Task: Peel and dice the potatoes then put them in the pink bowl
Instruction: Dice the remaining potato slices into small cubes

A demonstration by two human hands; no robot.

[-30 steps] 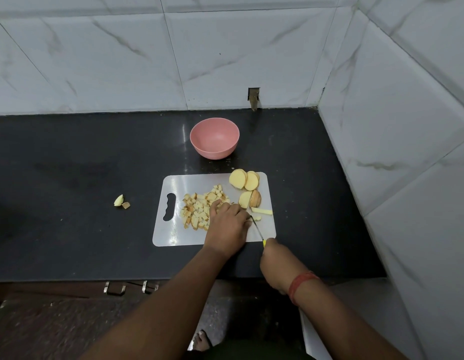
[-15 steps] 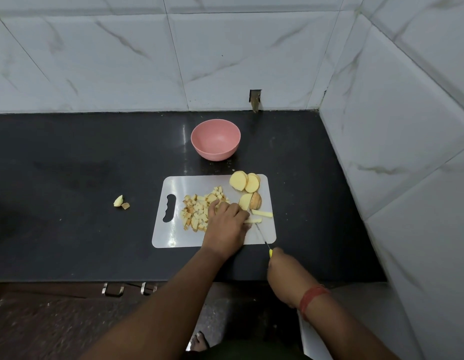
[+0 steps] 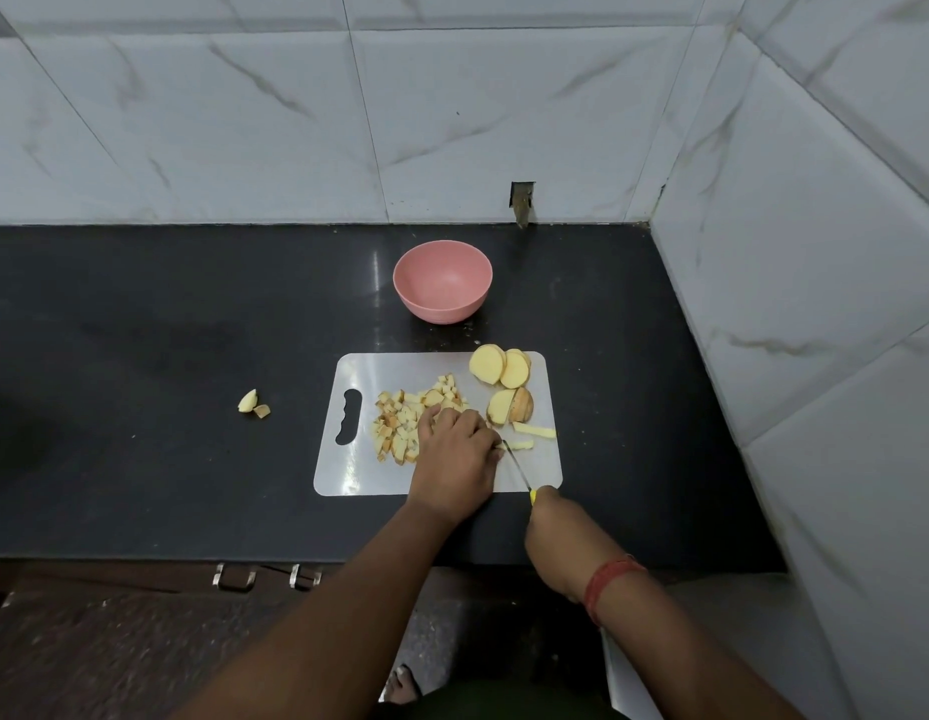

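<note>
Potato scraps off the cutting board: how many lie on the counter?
2: a pale wedge and a smaller brown bit, touching, on the black counter left of the cutting board.

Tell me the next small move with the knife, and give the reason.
Probably press the knife down through the potato strip held under the left hand. The right hand has the blade angled right beside those fingertips, another strip and several slices remain uncut, and the pink bowl looks empty.

One pink bowl (image 3: pixel 441 287), one cutting board (image 3: pixel 358 475), one knife (image 3: pixel 518 471), two potato strips (image 3: pixel 534 431), two scraps (image 3: pixel 253 403) on the worktop (image 3: pixel 140 459), two hands (image 3: pixel 454 459).
</note>
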